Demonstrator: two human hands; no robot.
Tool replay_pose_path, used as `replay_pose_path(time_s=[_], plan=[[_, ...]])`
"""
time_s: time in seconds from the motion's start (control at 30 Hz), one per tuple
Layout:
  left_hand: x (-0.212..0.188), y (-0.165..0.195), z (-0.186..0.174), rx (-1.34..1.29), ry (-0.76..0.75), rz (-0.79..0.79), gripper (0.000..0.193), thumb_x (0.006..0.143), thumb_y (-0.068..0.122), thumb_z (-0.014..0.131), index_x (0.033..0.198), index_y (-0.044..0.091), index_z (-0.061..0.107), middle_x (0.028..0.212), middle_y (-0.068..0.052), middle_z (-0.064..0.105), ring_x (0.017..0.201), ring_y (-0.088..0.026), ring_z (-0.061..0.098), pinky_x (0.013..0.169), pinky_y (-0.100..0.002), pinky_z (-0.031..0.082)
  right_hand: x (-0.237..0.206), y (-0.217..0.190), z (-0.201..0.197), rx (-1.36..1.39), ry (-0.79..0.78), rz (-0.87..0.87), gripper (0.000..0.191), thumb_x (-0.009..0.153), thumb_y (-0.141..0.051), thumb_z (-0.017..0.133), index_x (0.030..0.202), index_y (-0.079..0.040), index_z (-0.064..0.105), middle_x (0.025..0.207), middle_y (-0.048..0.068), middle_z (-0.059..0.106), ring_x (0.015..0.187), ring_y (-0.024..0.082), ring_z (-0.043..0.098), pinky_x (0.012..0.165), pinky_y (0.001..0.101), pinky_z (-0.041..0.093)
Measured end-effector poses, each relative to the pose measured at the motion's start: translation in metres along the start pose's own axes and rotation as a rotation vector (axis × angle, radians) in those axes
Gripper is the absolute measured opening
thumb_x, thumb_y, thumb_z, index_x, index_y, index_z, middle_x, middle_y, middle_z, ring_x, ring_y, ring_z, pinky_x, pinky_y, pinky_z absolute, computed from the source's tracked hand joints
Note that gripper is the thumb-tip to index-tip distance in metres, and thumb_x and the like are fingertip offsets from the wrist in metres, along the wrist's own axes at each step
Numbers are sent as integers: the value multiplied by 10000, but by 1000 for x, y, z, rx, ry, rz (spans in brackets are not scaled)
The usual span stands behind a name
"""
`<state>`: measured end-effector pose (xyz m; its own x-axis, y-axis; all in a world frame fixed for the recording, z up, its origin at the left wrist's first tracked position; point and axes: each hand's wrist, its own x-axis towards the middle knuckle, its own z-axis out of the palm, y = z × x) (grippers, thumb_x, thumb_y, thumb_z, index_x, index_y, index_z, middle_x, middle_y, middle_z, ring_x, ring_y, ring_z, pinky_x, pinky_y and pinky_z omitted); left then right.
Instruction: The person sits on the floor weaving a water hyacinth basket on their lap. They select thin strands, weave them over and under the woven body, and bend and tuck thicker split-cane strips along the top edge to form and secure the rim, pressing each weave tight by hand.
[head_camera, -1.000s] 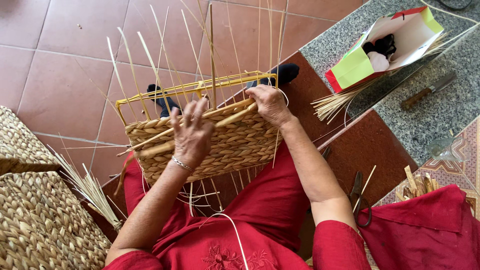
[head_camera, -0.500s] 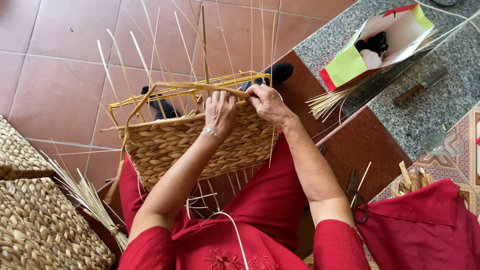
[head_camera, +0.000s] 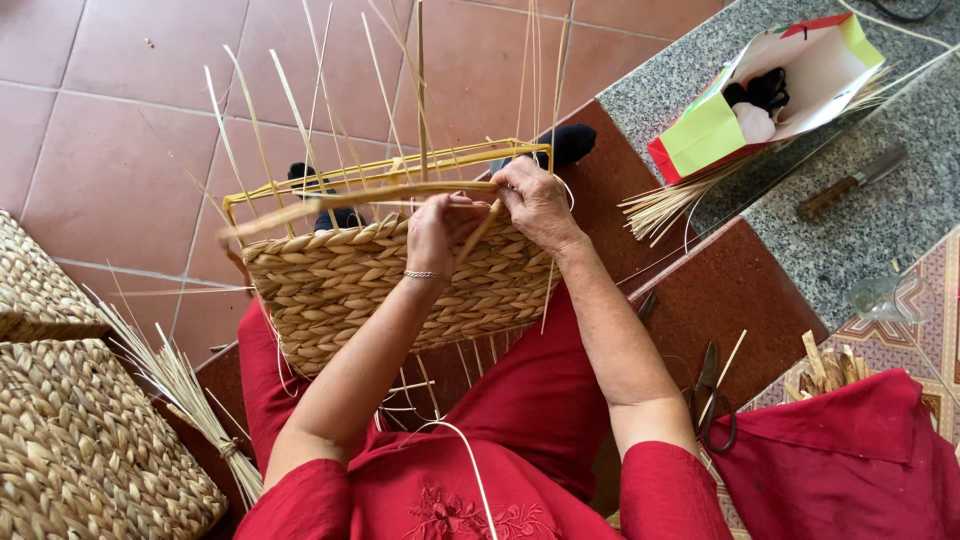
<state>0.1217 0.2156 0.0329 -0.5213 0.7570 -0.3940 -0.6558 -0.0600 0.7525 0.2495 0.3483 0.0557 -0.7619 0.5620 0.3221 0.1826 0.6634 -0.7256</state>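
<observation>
A half-woven straw basket (head_camera: 340, 290) rests on my lap, built on a yellow wire frame (head_camera: 400, 170) with thin upright stakes sticking out of the top. My left hand (head_camera: 440, 225) pinches a flat straw strand (head_camera: 380, 195) at the basket's upper rim, near its right end. My right hand (head_camera: 535, 200) grips the same strand and the rim at the frame's right corner. The strand runs leftward along the top edge. Both hands are close together, fingers closed on the weaving material.
Finished woven baskets (head_camera: 70, 440) stand at the left with a bundle of straw stakes (head_camera: 180, 390). Scissors (head_camera: 712, 400) lie at my right. A paper bag (head_camera: 780, 90), more stakes (head_camera: 680, 205) and a knife (head_camera: 850, 185) lie on the stone ledge.
My left hand slid right along the rim, from the basket's middle to beside my right hand. The basket shifted slightly and the strand now lies along the top edge.
</observation>
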Motion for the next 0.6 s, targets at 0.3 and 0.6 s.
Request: replay_pose_path(time_s=[0.3,0.6], plan=[[-18,31,-26,1453,-175,1129,486,859,185,699,1305,4,635,1325,-85,637,1249,-299,572,1108,-491,386,7,-3,5,-202,-147,-25,39,829,-107,777,864,-121,774,875,8,710,833,200,638,773,364,554],[-21,38,-68,1848,-87,1152,193,929,85,659,1116,106,618,1194,-120,595,1148,-302,547,968,-478,443,6,-3,10,-101,1,82,107,878,-164,797,822,-78,764,774,37,719,752,196,680,712,377,553]])
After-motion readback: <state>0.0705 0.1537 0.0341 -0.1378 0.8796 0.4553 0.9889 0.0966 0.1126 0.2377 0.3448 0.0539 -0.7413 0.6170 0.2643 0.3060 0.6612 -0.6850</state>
